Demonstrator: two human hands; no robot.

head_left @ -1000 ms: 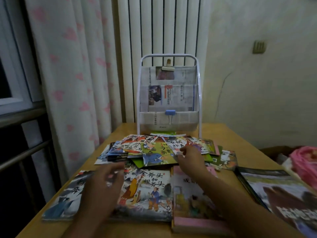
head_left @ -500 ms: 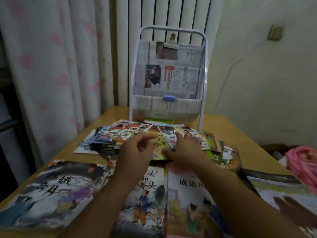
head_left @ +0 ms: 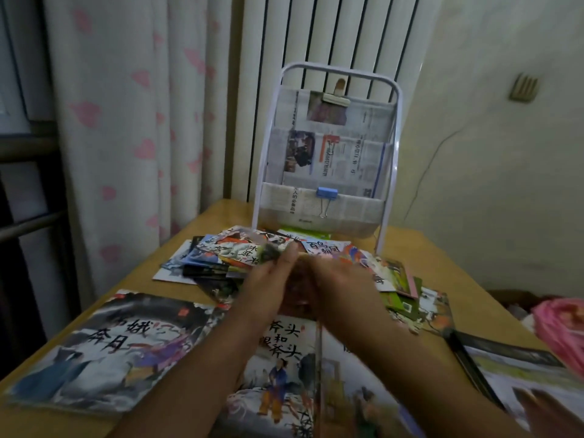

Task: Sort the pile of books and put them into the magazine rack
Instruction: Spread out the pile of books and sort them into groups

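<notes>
A pile of small picture books (head_left: 392,273) lies spread on the wooden table (head_left: 448,257) in front of the white wire magazine rack (head_left: 392,172), whose pockets are lined with newspaper. Both my hands meet over the middle of the pile. My left hand (head_left: 268,279) pinches the near edge of a small picture book (head_left: 234,248), which tilts up off the stack. My right hand (head_left: 341,286) is blurred and pressed against the left; its grip is hidden. Large picture books lie nearer me: one on the left (head_left: 104,349), one in the centre (head_left: 281,358), one beside it (head_left: 357,390).
Another large book (head_left: 512,368) lies at the table's right edge, with a pink bundle (head_left: 562,324) beyond it. A flowered curtain (head_left: 132,121) hangs on the left and a white radiator (head_left: 316,33) stands behind the rack. A blue binder clip (head_left: 326,192) holds the rack's front pocket.
The view has come closer to the pile. My left hand came in from the near left book to the pile's middle, met the right hand, and now lifts a small book's edge.
</notes>
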